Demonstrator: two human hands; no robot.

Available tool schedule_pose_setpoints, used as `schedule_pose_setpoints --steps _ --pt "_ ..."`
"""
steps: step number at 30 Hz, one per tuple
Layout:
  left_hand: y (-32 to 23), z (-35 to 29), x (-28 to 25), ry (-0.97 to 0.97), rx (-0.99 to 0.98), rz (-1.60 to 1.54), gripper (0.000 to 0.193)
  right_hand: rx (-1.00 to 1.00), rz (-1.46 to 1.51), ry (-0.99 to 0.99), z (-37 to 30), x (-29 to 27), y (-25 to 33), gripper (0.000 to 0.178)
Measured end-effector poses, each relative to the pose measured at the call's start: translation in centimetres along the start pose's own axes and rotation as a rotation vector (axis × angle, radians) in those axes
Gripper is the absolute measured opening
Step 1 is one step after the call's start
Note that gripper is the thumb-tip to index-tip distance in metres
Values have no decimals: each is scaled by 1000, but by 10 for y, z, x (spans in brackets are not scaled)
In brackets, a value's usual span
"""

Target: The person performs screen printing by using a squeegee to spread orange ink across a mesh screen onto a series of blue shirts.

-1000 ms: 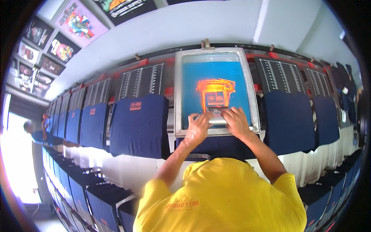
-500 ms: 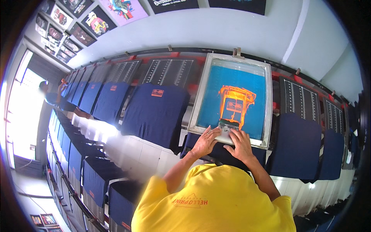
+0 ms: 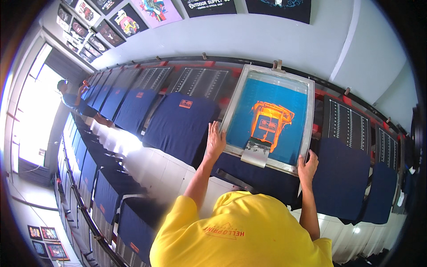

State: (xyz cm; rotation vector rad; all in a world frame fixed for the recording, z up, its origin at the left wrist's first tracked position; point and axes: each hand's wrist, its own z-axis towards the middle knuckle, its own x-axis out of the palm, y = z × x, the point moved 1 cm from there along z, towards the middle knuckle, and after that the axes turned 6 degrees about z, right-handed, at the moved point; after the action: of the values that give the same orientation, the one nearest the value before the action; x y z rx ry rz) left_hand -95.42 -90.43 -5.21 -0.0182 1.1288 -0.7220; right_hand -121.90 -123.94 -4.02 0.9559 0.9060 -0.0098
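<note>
A silk-screen frame [image 3: 233, 107] with a pale rim and blue mesh [image 3: 289, 93] lies over the printing table. Orange ink [image 3: 284, 116] is smeared around a small design on the mesh. A squeegee [image 3: 255, 154] leans on the frame's near rim, its dark edge in the ink, with neither hand on it. My left hand [image 3: 215, 141] is at the frame's left side, fingers stretched out and thumb against the rim. At the near right corner, my right hand [image 3: 307, 167] grips the rim, thumb on the mesh side and fingers outside. A navy shirt [image 3: 262, 174] shows below the frame.
Navy shirts on boards line the table to the left, the nearest shirt [image 3: 182, 127] bearing an orange print. An unprinted navy shirt [image 3: 340, 178] lies to the right. A dark rail [image 3: 178, 58] runs behind. A person [image 3: 73, 99] stands at the far left. Another shirt row [image 3: 109, 189] lies lower left.
Both hands have let go of the squeegee and moved apart to the frame's two sides. The squeegee stays leaning on the near rim. The view has shifted slightly.
</note>
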Motion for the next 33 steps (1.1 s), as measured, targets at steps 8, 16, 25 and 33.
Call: schedule_pose_setpoints --steps 8,16,25,33 --pt "6 9 22 211 -199 -28 52 62 -21 16 6 9 -10 60" --pt "2 20 13 337 -241 4 75 178 -127 0 13 23 7 62" --pt "4 25 21 394 -301 -96 73 169 -89 -79 13 33 -4 60" --pt "38 36 22 409 -239 -277 49 165 -82 -72 13 33 1 62"
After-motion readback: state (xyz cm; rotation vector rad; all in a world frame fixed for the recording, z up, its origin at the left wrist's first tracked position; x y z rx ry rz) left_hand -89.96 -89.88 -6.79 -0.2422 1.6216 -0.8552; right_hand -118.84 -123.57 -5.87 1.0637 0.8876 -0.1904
